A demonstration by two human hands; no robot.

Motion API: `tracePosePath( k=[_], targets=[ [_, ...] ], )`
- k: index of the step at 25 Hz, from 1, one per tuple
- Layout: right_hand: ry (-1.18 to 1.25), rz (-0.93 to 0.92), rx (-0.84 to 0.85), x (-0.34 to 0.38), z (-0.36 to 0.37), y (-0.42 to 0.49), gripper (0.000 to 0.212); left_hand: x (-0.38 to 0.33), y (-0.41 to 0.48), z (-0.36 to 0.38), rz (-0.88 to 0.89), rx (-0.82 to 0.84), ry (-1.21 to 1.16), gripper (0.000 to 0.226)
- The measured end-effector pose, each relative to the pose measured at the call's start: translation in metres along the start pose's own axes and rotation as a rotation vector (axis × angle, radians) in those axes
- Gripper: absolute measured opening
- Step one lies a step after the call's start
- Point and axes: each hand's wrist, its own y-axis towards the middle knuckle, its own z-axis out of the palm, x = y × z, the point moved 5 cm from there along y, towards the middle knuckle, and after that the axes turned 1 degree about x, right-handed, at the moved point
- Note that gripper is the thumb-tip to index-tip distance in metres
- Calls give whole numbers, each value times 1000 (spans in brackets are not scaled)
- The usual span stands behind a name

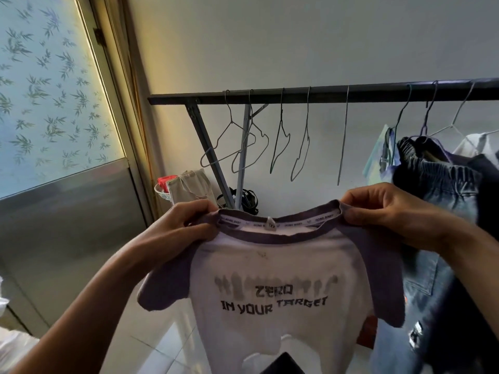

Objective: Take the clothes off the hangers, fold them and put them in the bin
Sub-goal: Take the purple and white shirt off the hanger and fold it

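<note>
T-shirt [272,265] hangs at lower centre, print facing the camera, long axis vertical. Left hand [186,225] and right hand [383,209] each pinch one shoulder beside the collar, level and equally near.

Bare forearms [108,292] meet the left hand [186,225] (likewise the right hand [391,211]).

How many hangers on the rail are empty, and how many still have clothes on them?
Empty hangers: 5
Hangers with clothes: 3
Total: 8
</note>
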Motion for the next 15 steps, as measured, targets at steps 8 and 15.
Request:
tracePosePath(
  k=[8, 15],
  targets=[
    [-133, 140, -564, -41, 21, 33, 28, 40, 16, 10, -322, -462, -130, 12],
    [-323, -11, -669, -26, 80, 40, 25, 14, 18, 67, -197, -552, -166, 22]
  ],
)
